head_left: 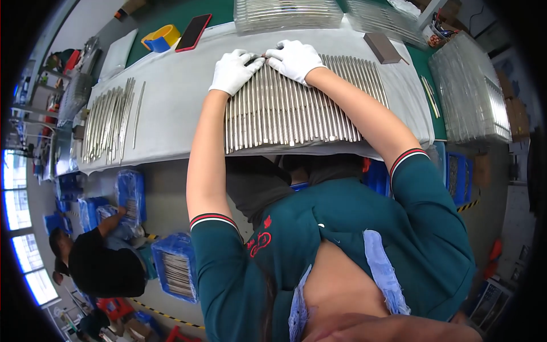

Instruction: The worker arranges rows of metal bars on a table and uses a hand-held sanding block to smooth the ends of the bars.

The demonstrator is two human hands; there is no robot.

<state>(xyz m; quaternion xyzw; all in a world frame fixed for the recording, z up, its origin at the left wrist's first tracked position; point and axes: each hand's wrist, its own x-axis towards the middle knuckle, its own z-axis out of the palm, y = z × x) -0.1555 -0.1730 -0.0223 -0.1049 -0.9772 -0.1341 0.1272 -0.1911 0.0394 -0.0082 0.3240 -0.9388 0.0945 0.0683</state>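
Note:
A broad row of thin silver metal rods (290, 111) lies side by side on the cloth-covered table before me. At the far ends of these rods, my left hand (232, 71) and my right hand (295, 61), both in white gloves, meet with bent fingers and thumbs close together. A small dark brownish bit shows between the fingertips; its kind I cannot make out. My right wrist and forearm cross above the rods on the right, hiding some of them.
Loose rods (108, 122) lie at left on the white cloth (171, 108). Beyond are a phone (194, 32), yellow and blue tape rolls (160, 39), and clear trays (288, 16). A brown block (382, 48) sits right. A co-worker (105, 262) is at lower left near blue crates (175, 267).

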